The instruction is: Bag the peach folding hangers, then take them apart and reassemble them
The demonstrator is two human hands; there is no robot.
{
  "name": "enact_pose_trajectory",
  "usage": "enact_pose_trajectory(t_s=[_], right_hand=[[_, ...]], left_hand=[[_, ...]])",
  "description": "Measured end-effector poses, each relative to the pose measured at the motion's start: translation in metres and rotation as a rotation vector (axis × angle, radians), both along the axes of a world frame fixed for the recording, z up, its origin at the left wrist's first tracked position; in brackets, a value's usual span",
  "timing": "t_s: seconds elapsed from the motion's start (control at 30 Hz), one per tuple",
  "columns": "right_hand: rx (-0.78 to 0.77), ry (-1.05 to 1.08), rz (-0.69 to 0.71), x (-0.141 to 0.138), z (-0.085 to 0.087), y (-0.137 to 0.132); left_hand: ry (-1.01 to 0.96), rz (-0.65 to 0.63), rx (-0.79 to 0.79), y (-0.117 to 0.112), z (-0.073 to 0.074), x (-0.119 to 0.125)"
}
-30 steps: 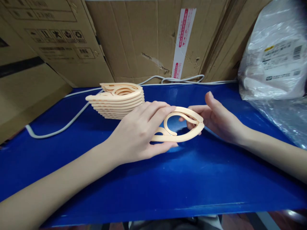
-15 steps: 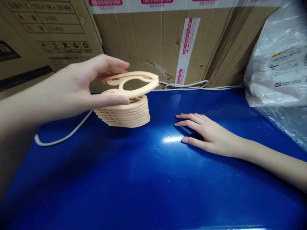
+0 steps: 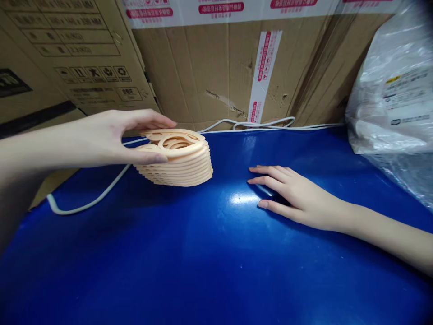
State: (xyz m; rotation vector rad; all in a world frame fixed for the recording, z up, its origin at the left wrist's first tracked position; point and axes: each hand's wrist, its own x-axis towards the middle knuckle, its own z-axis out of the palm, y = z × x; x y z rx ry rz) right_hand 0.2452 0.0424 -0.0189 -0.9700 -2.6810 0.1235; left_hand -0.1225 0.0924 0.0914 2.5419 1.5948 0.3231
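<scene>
A stack of thin beige plastic pieces [image 3: 182,169] stands on the blue surface, left of the middle. The top beige piece [image 3: 189,149] has a smooth curved rim around an oval opening and lies level on the others. Gripping its left end is my left hand [image 3: 135,137], the thumb on the near side and the fingers on the far side. The fingertips at the back are partly hidden. My right hand [image 3: 294,194] rests palm down on the blue surface, right of the stack, fingers spread and holding nothing.
Cardboard boxes [image 3: 189,67] with printed tape stand along the back and left. A white cable [image 3: 98,198] runs behind and beside the stack. At the right lies a clear plastic bag [image 3: 389,104] with a printed label. Blue covering [image 3: 216,262] spans the front.
My left hand has lowered the top beige piece, which was tilted above the stack, down onto the other pieces. My right hand has stayed in place on the surface.
</scene>
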Motion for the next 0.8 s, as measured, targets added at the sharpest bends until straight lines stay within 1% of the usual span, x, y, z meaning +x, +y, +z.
enact_pose_trajectory(t_s=[0.1, 0.27, 0.57, 0.8], right_hand=[[0.009, -0.009, -0.002, 0.0, 0.0, 0.0], [0.018, -0.025, 0.0, 0.0, -0.001, 0.0], [0.021, -0.025, 0.0, 0.0, 0.0, 0.0], [0.027, -0.027, -0.003, 0.0, 0.0, -0.001]], left_hand=[[0.0, 0.073, -0.093, -0.001, 0.003, 0.008], [-0.002, 0.121, -0.121, -0.001, 0.004, 0.013], [0.021, 0.126, -0.124, -0.001, 0.006, 0.013], [0.075, 0.126, -0.132, 0.001, 0.002, 0.008]])
